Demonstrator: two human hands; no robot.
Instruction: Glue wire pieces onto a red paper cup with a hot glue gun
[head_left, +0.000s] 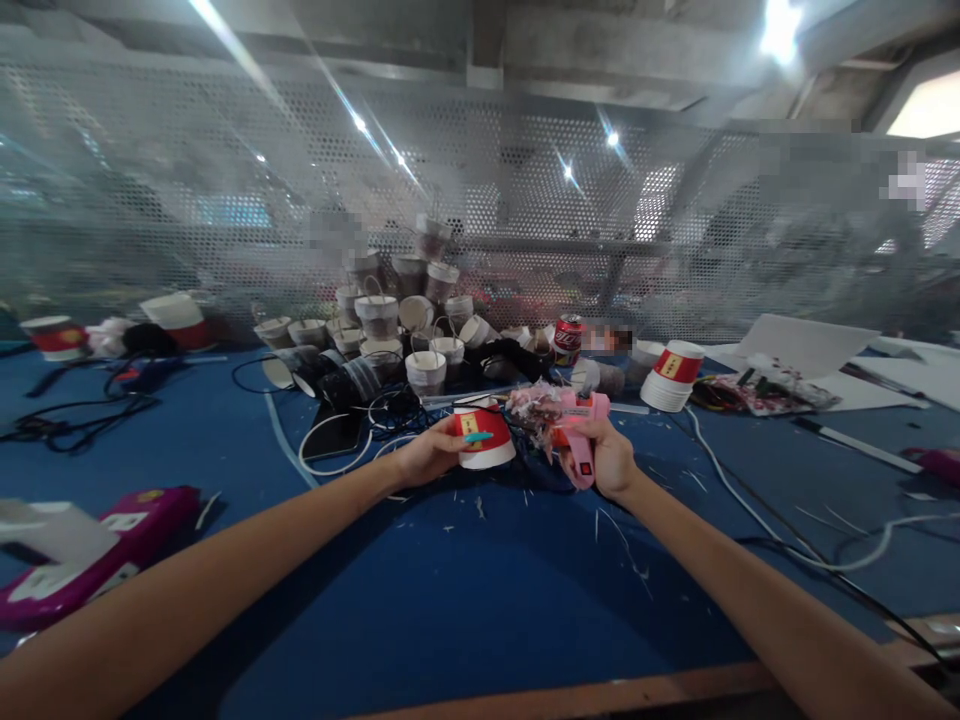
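In the middle of the head view, my left hand (pixel 433 452) is closed round a red and white paper cup (pixel 491 447), which is tipped over with its white rim low. To its right, my right hand (pixel 609 460) grips the handle of a pink glue gun (pixel 581 440). Clumped, stringy glue residue (pixel 536 408) covers the front of the gun, and its tip is hard to make out. The gun's front end sits close to the cup's upper right side; whether they touch, I cannot tell.
Several small grey buckets (pixel 376 315) with wire handles are piled behind my hands. A soda can (pixel 568 338) stands beside them. Stacked paper cups (pixel 673 376) are at right, with a white cable (pixel 720 460) nearby. A purple case (pixel 150 520) lies at left on the blue table (pixel 420 610).
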